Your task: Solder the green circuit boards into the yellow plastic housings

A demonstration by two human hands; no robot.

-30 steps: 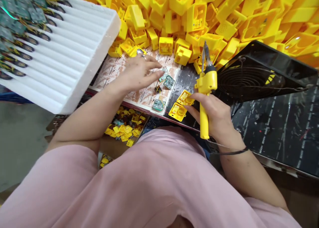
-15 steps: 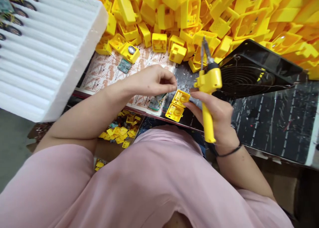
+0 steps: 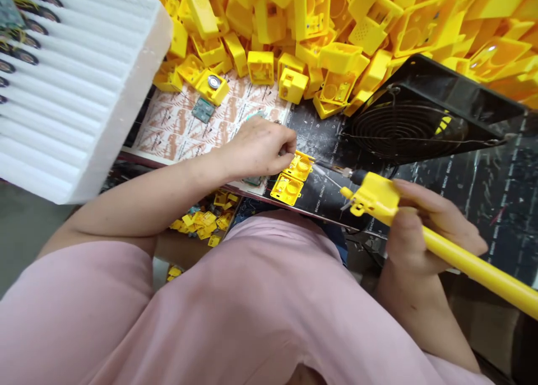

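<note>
My left hand is closed in a pinch at the edge of a small open yellow plastic case lying on the black bench mat; what its fingers pinch is too small to make out. A second yellow case half lies just below it. My right hand grips a yellow soldering iron by its handle, held nearly level, with the metal tip pointing left toward the open case.
A big heap of yellow plastic housings fills the back. A black fan leans at the right. A white foam tray with circuit parts stands at left. A green circuit board lies on a printed sheet. Small yellow parts fill a bin below the bench.
My right hand has swung the soldering iron from upright down to level, tip now at the open case. My left hand came from the small boards to that case.
</note>
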